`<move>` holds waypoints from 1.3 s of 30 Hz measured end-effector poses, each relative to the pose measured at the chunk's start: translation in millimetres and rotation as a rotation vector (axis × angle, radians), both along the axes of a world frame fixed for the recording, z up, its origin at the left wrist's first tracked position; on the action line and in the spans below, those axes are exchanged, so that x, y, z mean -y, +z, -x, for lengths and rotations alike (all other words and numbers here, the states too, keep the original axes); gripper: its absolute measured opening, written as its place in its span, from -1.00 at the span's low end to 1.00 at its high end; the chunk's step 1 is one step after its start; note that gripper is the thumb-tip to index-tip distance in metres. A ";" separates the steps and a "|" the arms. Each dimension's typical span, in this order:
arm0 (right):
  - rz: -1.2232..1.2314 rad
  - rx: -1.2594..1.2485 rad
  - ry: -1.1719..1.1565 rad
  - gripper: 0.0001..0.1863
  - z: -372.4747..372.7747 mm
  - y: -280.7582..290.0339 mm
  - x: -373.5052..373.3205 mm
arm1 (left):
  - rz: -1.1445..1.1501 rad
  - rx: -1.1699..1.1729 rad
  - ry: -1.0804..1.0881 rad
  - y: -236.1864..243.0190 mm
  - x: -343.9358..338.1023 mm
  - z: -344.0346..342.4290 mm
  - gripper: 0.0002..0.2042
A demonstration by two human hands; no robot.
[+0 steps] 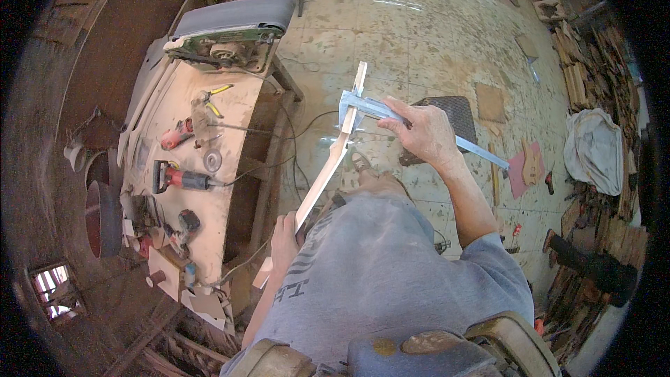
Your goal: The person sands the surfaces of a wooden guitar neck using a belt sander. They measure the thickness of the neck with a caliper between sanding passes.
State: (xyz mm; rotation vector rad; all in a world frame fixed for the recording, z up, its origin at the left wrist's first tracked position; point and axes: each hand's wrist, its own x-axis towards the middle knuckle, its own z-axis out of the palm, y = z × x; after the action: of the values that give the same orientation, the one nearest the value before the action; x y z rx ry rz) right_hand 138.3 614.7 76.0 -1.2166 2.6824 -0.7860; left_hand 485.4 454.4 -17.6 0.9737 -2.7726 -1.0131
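My right grip [424, 132] is closed on a metal caliper [372, 107], thumb and fingers wrapped about its beam, the rest of which runs out beyond my hand to the right. The caliper's jaws stand astride a long, pale wooden piece [323, 177] near its far end; I can't tell whether both faces are touched. My left grip [284, 239] is curled around that same wooden piece lower down, with a short length sticking out past my hand. The wood slants up and away in front of me, held off the floor, to the left of my grey shirt [377, 265].

Beyond my right hand, a dark textured panel [458, 120] sits low over the tiled floor [412, 42]. Farther right are a brown sheet [490, 102], a pink sheet [517, 176] with a cut wooden shape [532, 163] overlapping it, and a whitish sack [593, 152] beside stacked timber [583, 70].

To my left, the dusty worktop [237, 101] carries yellow-handled pliers [220, 89], two red power tools, a round disc [212, 160] and, toward its far end, a belt sander [234, 17].
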 end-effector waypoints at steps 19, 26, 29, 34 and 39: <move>0.132 0.054 0.069 -0.54 17.0 0.0 37.4 | 0.093 -0.120 -0.008 -28.4 12.0 -54.4 -0.42; 0.070 0.040 0.047 -0.49 49.1 9.3 39.5 | 0.106 -0.166 -0.038 -34.6 13.9 -69.7 -0.43; 0.057 -0.002 0.048 -0.50 54.1 6.8 37.7 | 0.074 -0.175 -0.049 -34.0 13.4 -70.1 -0.42; 0.034 -0.050 0.026 -0.53 51.2 5.3 35.0 | 0.044 -0.152 -0.053 -45.7 12.0 -74.9 -0.42; -0.032 -0.103 -0.003 -0.55 42.4 8.3 32.4 | 0.017 -0.198 -0.004 -40.8 4.8 -73.3 -0.44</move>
State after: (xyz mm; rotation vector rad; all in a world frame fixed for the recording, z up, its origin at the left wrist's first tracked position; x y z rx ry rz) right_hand 95.9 582.3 84.2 -1.2806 2.7670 -0.6962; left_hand 558.7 449.7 -58.4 0.8170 -2.6179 -1.0237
